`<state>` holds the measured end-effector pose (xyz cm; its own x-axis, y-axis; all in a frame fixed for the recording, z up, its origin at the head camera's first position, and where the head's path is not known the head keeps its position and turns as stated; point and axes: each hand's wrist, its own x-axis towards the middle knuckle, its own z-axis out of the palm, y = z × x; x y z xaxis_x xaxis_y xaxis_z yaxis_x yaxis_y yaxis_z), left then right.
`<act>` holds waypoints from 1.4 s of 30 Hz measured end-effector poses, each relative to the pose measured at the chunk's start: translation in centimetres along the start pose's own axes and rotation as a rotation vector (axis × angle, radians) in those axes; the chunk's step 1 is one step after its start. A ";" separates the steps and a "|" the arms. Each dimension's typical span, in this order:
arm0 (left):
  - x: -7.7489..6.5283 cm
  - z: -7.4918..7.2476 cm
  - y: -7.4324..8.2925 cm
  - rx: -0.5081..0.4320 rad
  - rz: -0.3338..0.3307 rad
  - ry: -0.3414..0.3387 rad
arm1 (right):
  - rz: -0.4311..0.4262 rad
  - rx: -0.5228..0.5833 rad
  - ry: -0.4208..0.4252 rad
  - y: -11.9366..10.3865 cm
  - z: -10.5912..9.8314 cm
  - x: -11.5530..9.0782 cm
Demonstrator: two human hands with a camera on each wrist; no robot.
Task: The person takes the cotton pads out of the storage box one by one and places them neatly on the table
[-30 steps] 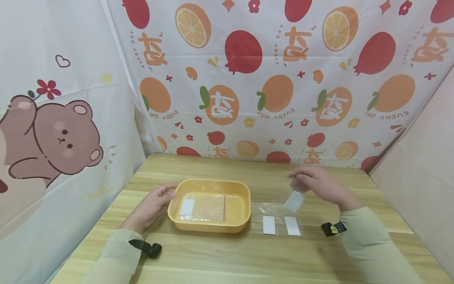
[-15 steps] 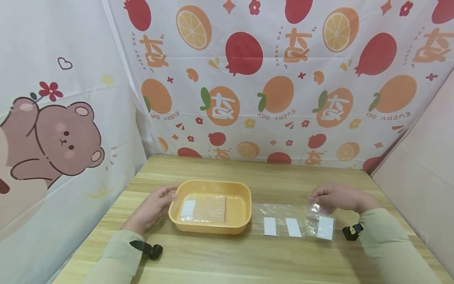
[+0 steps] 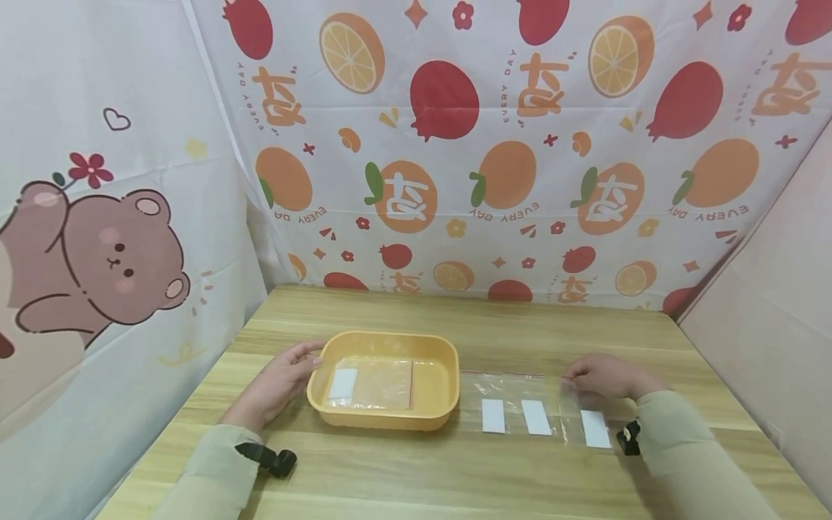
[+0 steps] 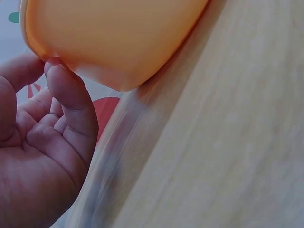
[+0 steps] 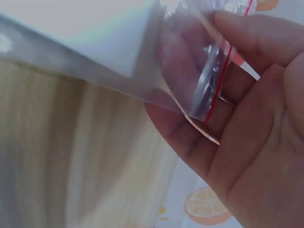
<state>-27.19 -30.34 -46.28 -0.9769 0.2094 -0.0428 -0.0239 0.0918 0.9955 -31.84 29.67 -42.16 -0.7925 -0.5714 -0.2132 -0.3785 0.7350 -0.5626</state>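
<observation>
My left hand (image 3: 281, 377) pinches the left rim of a yellow plastic tray (image 3: 390, 419), thumb and finger meeting at its edge in the left wrist view. Inside the tray lies a clear zip bag (image 3: 383, 384) with a white card (image 3: 342, 383). At the right, my right hand (image 3: 611, 375) pinches the top of another clear zip bag (image 3: 572, 426), which holds a white card (image 3: 595, 429) low over the table. The right wrist view shows its red seal strip (image 5: 223, 78) between thumb and fingers.
Between tray and right hand, two more white cards (image 3: 493, 416) lie in clear zip bags (image 3: 513, 388) on the wooden table (image 3: 416, 477). A fruit-print cloth (image 3: 455, 173) hangs behind, and a bear-print cloth (image 3: 123, 253) at the left. Each wrist wears a black strap.
My right hand has moved right and down with its zip bag, from above the two bags to the spot at their right. The left hand stays on the tray.
</observation>
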 end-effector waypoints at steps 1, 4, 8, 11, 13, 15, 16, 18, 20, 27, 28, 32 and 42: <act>0.0 0.0 0.0 -0.002 0.002 -0.001 | 0.004 -0.014 0.010 0.1 0.2 0.1; 0.1 -0.1 -0.1 -0.004 0.004 -0.001 | 0.032 -0.025 0.039 0.2 0.6 0.5; 0.0 -0.1 -0.1 0.004 -0.002 0.005 | 0.060 -0.044 0.070 0.3 1.1 0.9; 0.0 -0.1 -0.1 0.007 -0.005 0.006 | 0.061 -0.060 0.087 0.3 1.3 1.2; 0.0 -0.1 -0.1 0.007 -0.003 0.005 | 0.065 -0.057 0.095 0.1 1.4 1.3; 0.0 0.0 -0.2 0.005 0.001 0.005 | 0.069 -0.062 0.105 -0.1 1.4 1.4; 0.0 0.1 -0.2 0.004 0.003 0.006 | 0.075 -0.060 0.109 -0.2 1.5 1.4; -0.1 0.1 -0.2 0.002 0.007 0.004 | 0.091 -0.069 0.118 -0.3 1.6 1.4; -0.1 0.2 -0.2 0.001 0.009 0.003 | 0.113 -0.084 0.132 -0.4 1.7 1.4; -0.3 0.3 -0.4 -0.001 0.002 0.015 | 0.176 -0.092 0.181 -0.4 2.2 1.5; -0.3 0.2 -0.4 0.000 0.001 0.015 | 0.173 -0.096 0.184 -0.4 2.3 1.5; -0.3 0.2 -0.3 -0.001 -0.006 0.016 | 0.156 -0.119 0.193 -0.5 2.3 1.5; -0.3 0.2 -0.2 0.011 -0.003 0.012 | 0.084 -0.137 0.219 -1.4 2.3 1.5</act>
<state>-26.88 -30.24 -46.48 -0.9793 0.1978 -0.0442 -0.0241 0.1029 0.9944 -31.43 26.95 -43.57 -0.9028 -0.4246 -0.0681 -0.3564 0.8275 -0.4337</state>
